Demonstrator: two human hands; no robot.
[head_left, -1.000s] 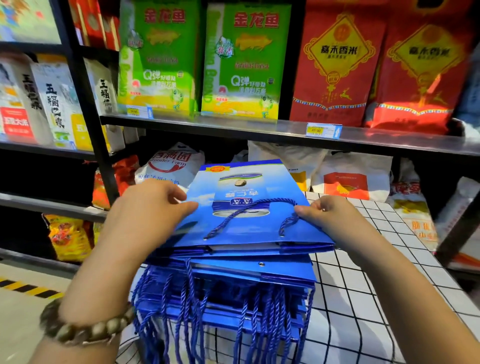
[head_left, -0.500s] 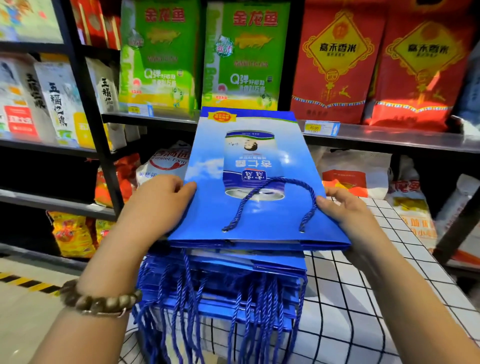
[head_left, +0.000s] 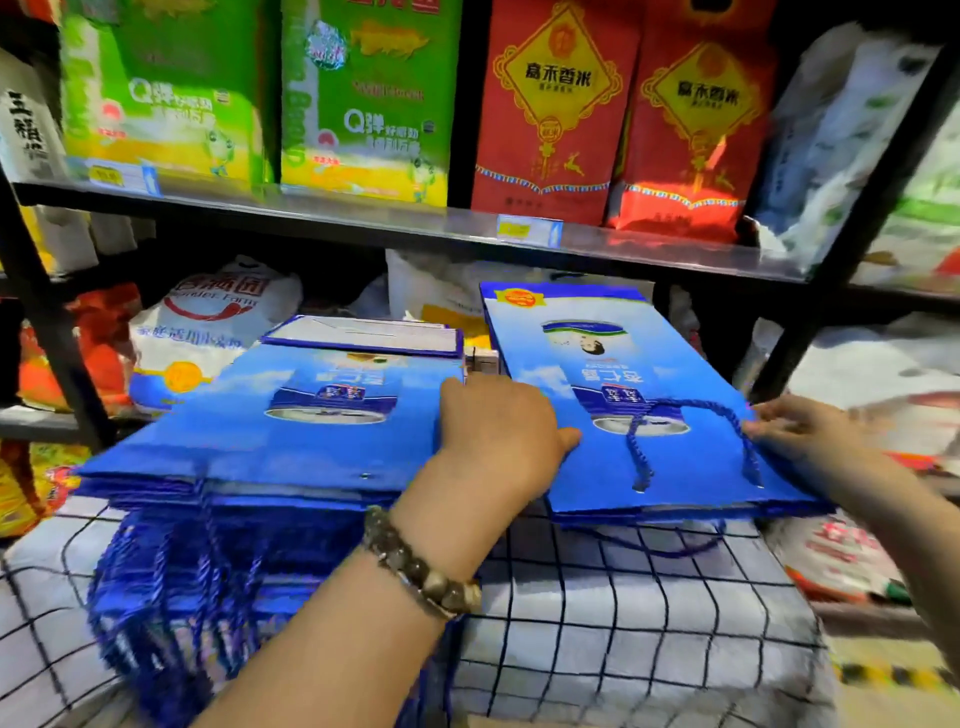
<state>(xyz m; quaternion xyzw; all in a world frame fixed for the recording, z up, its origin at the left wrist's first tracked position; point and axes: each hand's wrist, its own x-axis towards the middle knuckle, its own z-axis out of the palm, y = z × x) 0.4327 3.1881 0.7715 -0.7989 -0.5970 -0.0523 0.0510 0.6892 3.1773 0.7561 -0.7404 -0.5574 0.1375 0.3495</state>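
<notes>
Stack of blue bags (head_left: 270, 431): lies flat at centre left of the frame on the checked cloth (head_left: 623, 597). Its blue cords (head_left: 171, 582) hang over the near edge toward lower left.
Bead bracelet (head_left: 421, 566): sits on my left wrist, below centre.
Left hand (head_left: 498, 431): at mid frame, over the gap between the stack and the single blue bag (head_left: 613, 374). My thumb lies along the bag's printed face and my fingers curl down over its left edge, clamped on it.
Blue bag: lies nearly flat just right of the stack, at centre right, opening toward me. Its rope handle (head_left: 685, 441) rests on top.
Right hand (head_left: 800, 431): at the right of the frame, blurred, with bent fingers pinching the bag's right edge.
Shelf board (head_left: 363, 221): runs across the upper frame, with green packs (head_left: 363, 104) at upper left and red packs (head_left: 556, 114) at upper right.
</notes>
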